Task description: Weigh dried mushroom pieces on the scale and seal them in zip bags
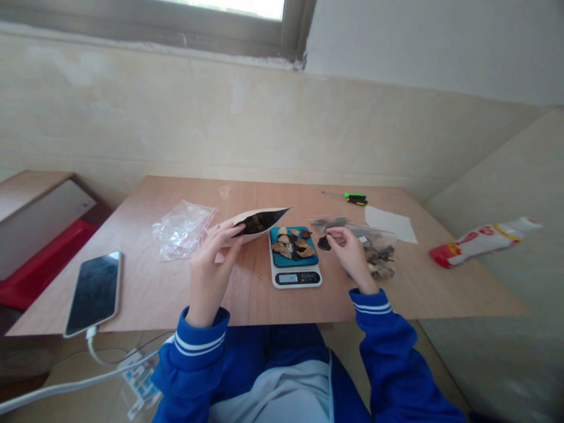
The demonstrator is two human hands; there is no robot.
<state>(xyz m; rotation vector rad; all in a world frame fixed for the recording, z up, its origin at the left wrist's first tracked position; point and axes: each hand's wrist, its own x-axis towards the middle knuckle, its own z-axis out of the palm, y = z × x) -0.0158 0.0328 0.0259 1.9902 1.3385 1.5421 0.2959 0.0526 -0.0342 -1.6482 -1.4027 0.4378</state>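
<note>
My left hand [214,258] grips a pale paper-like pouch [282,212] by its left end. The pouch's mouth gapes toward me, showing dark dried pieces inside. In my right hand [350,252], a dark dried slice [324,242] is pinched between thumb and fingers, just right of the scale. The white kitchen scale [277,278] has a blue-green platform, and brown and black dried slices [282,250] lie on it. Its display is lit, but I cannot read it surely. Clear zip bags with dried pieces [381,264] lie beside and partly behind my right hand.
Crumpled clear plastic bags [183,229] lie left of the pouch. A phone [94,292] with a charging cable rests at the left edge. Toward the back right are a green-and-black screwdriver [355,196] and white paper [391,223]. A red-and-white bottle [480,242] stands at the right.
</note>
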